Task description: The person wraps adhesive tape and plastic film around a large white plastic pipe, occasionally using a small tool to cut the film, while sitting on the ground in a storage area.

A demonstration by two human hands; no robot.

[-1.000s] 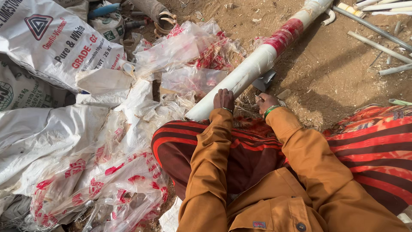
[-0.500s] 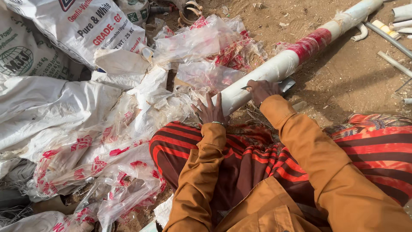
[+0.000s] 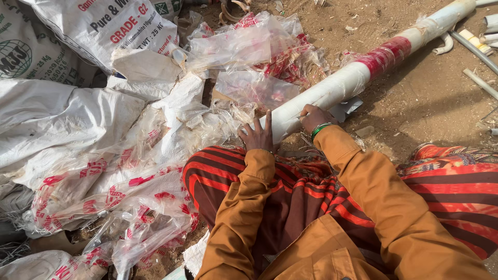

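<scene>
A seated person steadies the near end of a long white pipe with a red band, which lies on the dirt ground running toward 1 o'clock. The left hand rests spread against the pipe's end, fingers released; the right hand curls its fingers over the top. Crumpled clear plastic bags sit at 11 o'clock. A firm, even hold looks best here, so the pipe cannot roll.

Outdoor scrap yard: dirt ground, sacks
</scene>
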